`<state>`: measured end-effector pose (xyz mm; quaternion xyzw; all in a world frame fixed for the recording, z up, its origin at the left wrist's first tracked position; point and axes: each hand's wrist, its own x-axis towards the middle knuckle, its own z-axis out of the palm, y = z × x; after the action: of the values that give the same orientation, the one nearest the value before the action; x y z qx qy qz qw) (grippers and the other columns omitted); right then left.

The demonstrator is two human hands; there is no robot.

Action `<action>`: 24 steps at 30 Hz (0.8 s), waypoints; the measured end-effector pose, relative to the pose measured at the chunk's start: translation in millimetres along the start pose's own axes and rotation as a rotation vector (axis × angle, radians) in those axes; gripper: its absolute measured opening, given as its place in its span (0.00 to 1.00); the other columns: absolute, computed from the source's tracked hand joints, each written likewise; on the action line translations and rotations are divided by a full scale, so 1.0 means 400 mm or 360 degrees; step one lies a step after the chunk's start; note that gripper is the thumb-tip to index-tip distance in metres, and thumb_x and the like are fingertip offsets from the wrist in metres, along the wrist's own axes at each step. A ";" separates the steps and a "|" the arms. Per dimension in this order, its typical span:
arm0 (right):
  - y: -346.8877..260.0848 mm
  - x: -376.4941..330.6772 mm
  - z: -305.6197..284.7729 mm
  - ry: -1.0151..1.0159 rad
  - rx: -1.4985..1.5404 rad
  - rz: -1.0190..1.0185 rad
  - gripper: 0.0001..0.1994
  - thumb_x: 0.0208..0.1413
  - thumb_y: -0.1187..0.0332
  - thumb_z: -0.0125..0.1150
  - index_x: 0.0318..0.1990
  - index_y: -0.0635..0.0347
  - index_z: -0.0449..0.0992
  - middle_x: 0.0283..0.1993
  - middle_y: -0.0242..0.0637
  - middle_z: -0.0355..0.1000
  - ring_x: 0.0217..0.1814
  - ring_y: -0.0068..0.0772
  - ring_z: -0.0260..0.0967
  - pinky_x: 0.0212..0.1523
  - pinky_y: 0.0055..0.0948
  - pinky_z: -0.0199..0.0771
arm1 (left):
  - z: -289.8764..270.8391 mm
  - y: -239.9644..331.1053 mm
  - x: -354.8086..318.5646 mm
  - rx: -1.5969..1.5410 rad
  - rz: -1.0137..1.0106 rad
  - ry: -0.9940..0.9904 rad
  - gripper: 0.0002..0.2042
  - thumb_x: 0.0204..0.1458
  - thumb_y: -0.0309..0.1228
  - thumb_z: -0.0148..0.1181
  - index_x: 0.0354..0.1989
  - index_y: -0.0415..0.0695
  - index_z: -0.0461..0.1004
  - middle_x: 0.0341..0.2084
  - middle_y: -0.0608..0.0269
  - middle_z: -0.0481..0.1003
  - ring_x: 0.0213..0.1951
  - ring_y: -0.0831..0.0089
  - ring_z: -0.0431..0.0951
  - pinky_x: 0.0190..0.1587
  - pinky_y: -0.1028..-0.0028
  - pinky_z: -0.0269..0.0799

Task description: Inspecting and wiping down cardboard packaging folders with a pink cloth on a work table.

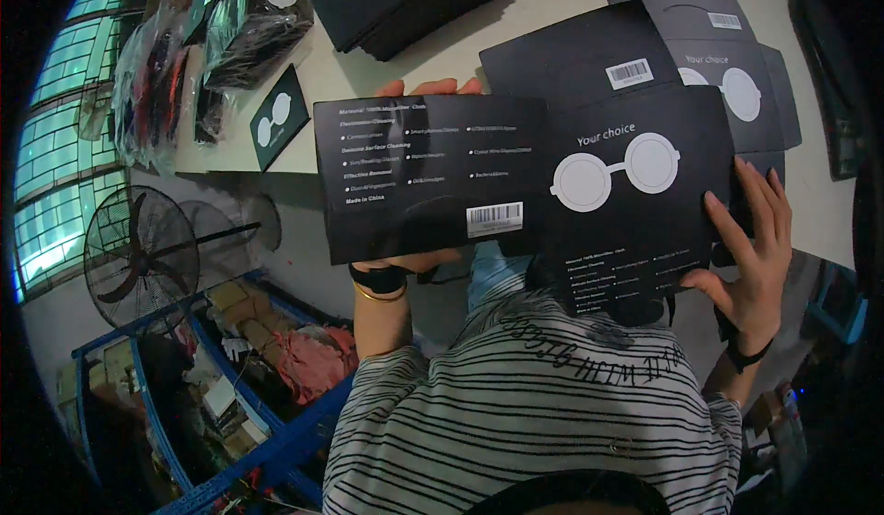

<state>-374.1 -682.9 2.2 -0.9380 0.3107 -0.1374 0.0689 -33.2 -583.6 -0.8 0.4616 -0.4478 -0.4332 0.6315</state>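
A large black printed cardboard packaging sleeve [608,230] lies unfolded before me, partly over the table's near edge. White glasses are printed on its middle panel; its left panel carries rows of small white print and a barcode. My left hand [425,260] is closed round that left panel, with fingertips over the far edge and much of the hand hidden behind the card. At the sleeve's right edge, my right hand [760,253] has its fingers spread, with index finger and thumb touching the card. Another flat black sleeve [709,18] lies partly beneath it.
A tall stack of black sleeves [414,4] stands on the pale table [359,78]. Bundles in clear plastic [161,82] and a small black card [280,117] are at left. Below are a fan [141,262] and a blue-framed rack [276,441] with boxes and cloth.
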 end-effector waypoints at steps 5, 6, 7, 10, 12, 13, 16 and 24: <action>-0.001 0.004 -0.002 -0.0023 0.0045 0.0004 0.37 0.33 0.40 0.63 0.53 0.49 0.75 0.63 0.51 0.61 0.63 0.53 0.60 0.63 0.56 0.53 | 0.033 0.006 0.002 -0.0327 -0.0032 0.0250 0.54 0.31 0.43 0.76 0.67 0.46 0.45 0.61 0.42 0.55 0.65 0.47 0.55 0.63 0.51 0.59; -0.003 0.005 -0.002 -0.0018 0.0057 0.0012 0.37 0.33 0.40 0.63 0.53 0.49 0.75 0.63 0.51 0.61 0.62 0.53 0.60 0.63 0.56 0.53 | 0.047 0.014 0.004 -0.0381 -0.0051 0.0317 0.59 0.26 0.44 0.80 0.67 0.45 0.44 0.61 0.42 0.55 0.65 0.48 0.55 0.64 0.52 0.59; -0.005 0.006 -0.002 -0.0014 0.0070 0.0019 0.36 0.33 0.40 0.64 0.53 0.48 0.75 0.63 0.50 0.62 0.62 0.53 0.60 0.64 0.56 0.53 | 0.061 0.026 0.006 -0.0310 -0.0076 0.0361 0.60 0.26 0.46 0.80 0.67 0.44 0.44 0.61 0.41 0.55 0.65 0.47 0.55 0.64 0.51 0.57; -0.006 0.006 -0.003 0.0000 0.0085 0.0034 0.36 0.33 0.40 0.64 0.53 0.47 0.75 0.62 0.50 0.62 0.62 0.52 0.60 0.64 0.55 0.53 | 0.029 0.011 0.011 -0.0151 -0.0001 0.0206 0.60 0.27 0.51 0.79 0.67 0.43 0.43 0.62 0.40 0.54 0.66 0.45 0.53 0.65 0.50 0.54; -0.005 0.004 -0.001 0.0012 0.0093 0.0039 0.36 0.34 0.40 0.64 0.53 0.46 0.75 0.62 0.50 0.62 0.62 0.51 0.60 0.64 0.55 0.53 | 0.028 0.005 0.012 -0.0084 -0.0002 0.0208 0.61 0.26 0.51 0.79 0.67 0.43 0.42 0.62 0.40 0.54 0.66 0.45 0.53 0.65 0.49 0.54; -0.005 0.004 -0.001 0.0012 0.0094 0.0045 0.36 0.34 0.40 0.64 0.53 0.46 0.75 0.62 0.49 0.62 0.62 0.51 0.60 0.64 0.55 0.53 | 0.028 0.003 0.012 -0.0069 -0.0005 0.0212 0.61 0.26 0.51 0.79 0.67 0.43 0.42 0.62 0.40 0.54 0.66 0.45 0.53 0.65 0.49 0.54; -0.007 0.008 -0.001 0.0012 0.0118 0.0031 0.35 0.35 0.40 0.63 0.53 0.45 0.75 0.62 0.49 0.62 0.62 0.51 0.61 0.64 0.54 0.53 | 0.025 0.012 0.004 -0.0077 -0.0016 0.0242 0.61 0.26 0.50 0.79 0.67 0.43 0.41 0.62 0.40 0.54 0.66 0.45 0.53 0.65 0.50 0.54; -0.008 0.008 -0.002 0.0006 0.0099 0.0035 0.35 0.36 0.40 0.63 0.53 0.45 0.74 0.62 0.49 0.62 0.62 0.51 0.61 0.64 0.54 0.53 | 0.016 -0.005 0.010 -0.0120 0.0047 0.0228 0.61 0.27 0.49 0.79 0.67 0.43 0.41 0.62 0.40 0.53 0.66 0.45 0.53 0.65 0.49 0.54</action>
<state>-370.0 -682.4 4.3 -0.9316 0.3168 -0.1479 0.0989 -38.9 -589.0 -0.8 0.4607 -0.3916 -0.4062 0.6851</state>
